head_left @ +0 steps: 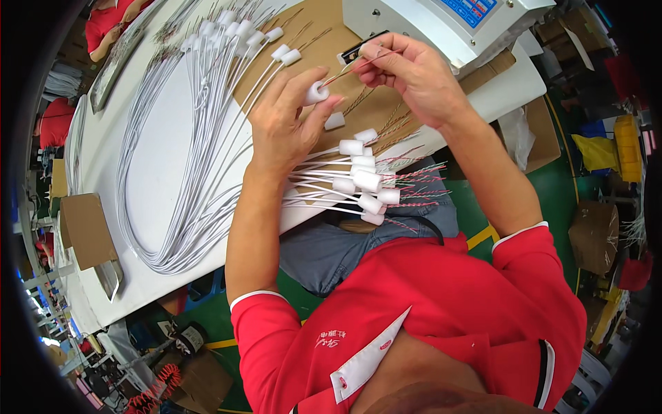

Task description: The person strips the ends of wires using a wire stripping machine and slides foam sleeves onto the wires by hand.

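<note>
Above the brown board, my left hand [284, 114] pinches a white foam-like cylinder [316, 93] between thumb and fingers. Thin red and pale wires [336, 77] run out of its end towards the right. My right hand [419, 77] is closed on the far part of these wires, thumb against forefinger. Close below my left hand lies another white cylinder [334, 121]. Nearer to me, several white cables carry similar cylinders [367, 181], with twisted red, green and white wire ends [414, 193] sticking out to the right over my lap.
A long looped bundle of white cables [148, 234] spreads over the white table [155, 162]. Its cylinder-fitted ends [231, 29] lie at the back. A grey machine with a blue keypad [469, 10] stands back right on brown cardboard [493, 72]. Other people in red are at far left.
</note>
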### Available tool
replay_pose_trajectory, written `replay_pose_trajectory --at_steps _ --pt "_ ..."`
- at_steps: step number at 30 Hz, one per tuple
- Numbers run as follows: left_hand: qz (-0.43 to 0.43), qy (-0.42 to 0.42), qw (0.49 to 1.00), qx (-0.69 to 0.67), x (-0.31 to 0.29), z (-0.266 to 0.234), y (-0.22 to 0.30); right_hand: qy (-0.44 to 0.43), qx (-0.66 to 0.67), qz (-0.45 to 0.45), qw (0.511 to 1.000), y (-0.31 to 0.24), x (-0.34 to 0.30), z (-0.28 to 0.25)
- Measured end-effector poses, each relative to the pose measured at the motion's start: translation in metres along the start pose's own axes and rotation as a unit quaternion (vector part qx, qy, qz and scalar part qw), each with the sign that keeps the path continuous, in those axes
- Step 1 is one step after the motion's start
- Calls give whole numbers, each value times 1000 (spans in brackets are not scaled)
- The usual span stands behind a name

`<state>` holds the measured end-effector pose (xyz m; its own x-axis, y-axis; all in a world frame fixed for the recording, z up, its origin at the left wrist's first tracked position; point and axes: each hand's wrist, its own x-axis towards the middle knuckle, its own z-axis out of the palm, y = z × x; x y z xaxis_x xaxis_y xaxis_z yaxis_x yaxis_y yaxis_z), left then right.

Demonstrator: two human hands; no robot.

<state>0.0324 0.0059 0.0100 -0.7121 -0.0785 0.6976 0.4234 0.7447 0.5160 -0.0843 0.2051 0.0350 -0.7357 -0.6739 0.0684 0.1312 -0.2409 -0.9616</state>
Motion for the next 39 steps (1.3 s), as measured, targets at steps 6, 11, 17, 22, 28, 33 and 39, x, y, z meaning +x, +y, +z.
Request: replay_pose_trajectory --at_steps 6,11,17,22,28,33,39 --pt "29 -30 999 29 -2 3 -8 -82 -143 0 986 -37 5 5" --pt "-78 5 997 -9 2 4 -5 -63 -513 -380 767 -44 -25 36" --pt "-92 28 991 -89 -1 6 -14 10 -542 -464 700 -19 -30 34" --pt "-110 1 994 -26 4 1 -1 8 -551 -466 693 -21 -30 31" --pt "-43 -47 996 70 5 2 1 25 -556 -480 678 -32 -25 33" --pt "6 -114 991 65 7 4 6 -51 -504 -161 847 -57 -19 36" --pt "-88 -156 978 -108 17 -4 25 -46 -169 93 980 -34 0 5"
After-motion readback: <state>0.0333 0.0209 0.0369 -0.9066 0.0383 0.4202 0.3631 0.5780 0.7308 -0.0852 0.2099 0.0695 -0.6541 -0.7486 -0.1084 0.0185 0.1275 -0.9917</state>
